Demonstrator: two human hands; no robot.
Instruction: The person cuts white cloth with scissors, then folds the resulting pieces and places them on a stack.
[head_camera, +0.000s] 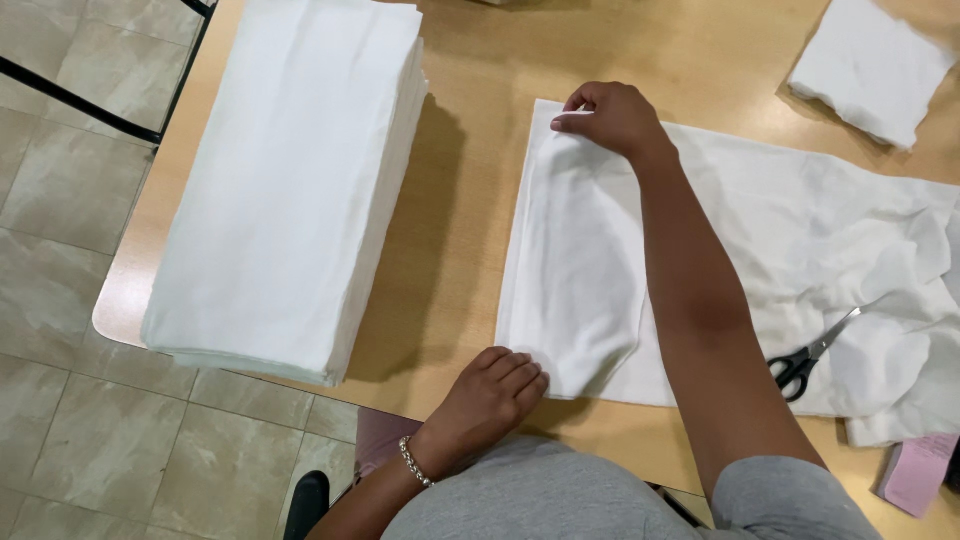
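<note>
A large white cloth (790, 230) lies spread across the wooden table (460, 230), its left end folded over into a doubled strip. My right hand (612, 115) reaches across and pinches the far left corner of the cloth. My left hand (495, 390), with a beaded bracelet on the wrist, presses its fingertips on the near left corner at the table's front edge. Both hands hold the folded edge flat.
A tall stack of folded white cloths (290, 180) stands on the table's left end. Black-handled scissors (815, 355) lie on the cloth at right. A small folded white piece (870, 65) sits far right. A pink pad (918, 472) is at the near right. Tiled floor lies left.
</note>
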